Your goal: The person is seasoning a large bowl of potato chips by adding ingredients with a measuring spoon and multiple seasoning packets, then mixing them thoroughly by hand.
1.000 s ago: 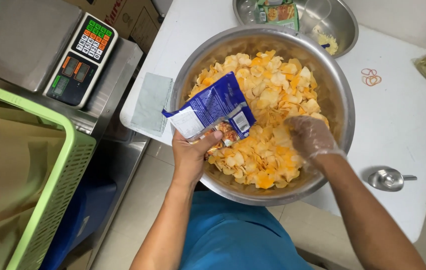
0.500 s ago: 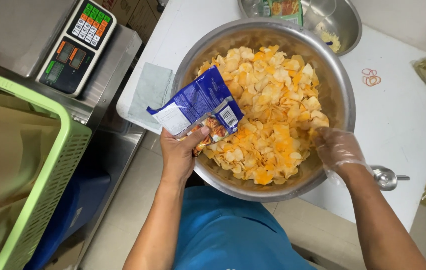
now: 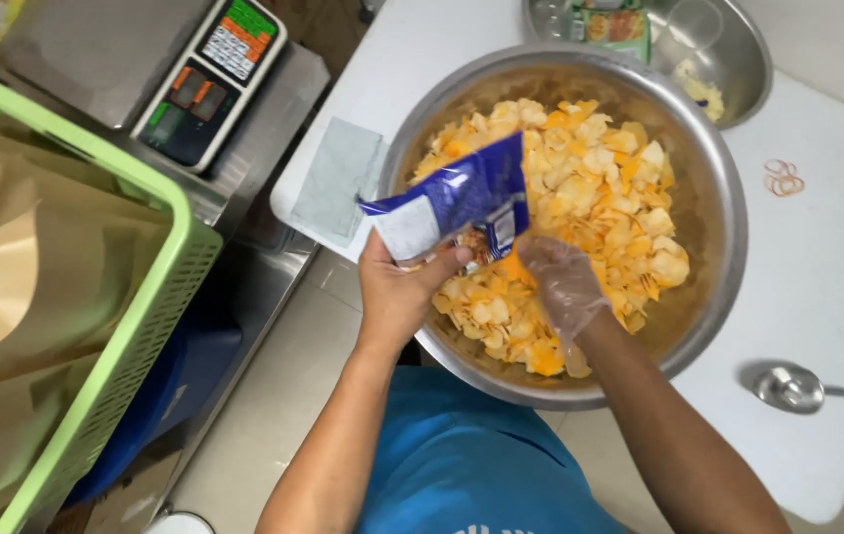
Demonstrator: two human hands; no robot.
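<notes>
A large steel bowl (image 3: 714, 287) on the white table holds a heap of yellow and orange chips (image 3: 590, 188). My left hand (image 3: 397, 292) grips a blue snack bag (image 3: 452, 203) by its lower end over the bowl's near left rim. In a clear plastic glove, my right hand (image 3: 561, 282) is at the bag's open mouth with chips in its fingers, pressed right against the bag. My blue shirt fills the bottom middle.
A smaller steel bowl (image 3: 739, 49) with a green packet stands behind. Rubber bands (image 3: 783, 178) and a small metal scoop (image 3: 788, 386) lie on the white table (image 3: 818, 277). A grey cloth (image 3: 338, 178), a weighing scale (image 3: 209, 84) and a green basket (image 3: 135, 336) with brown paper bags stand left.
My gloved right hand has come from the right side of the chip heap to the bag's mouth with chips. The bag has tilted up; the view has shifted left.
</notes>
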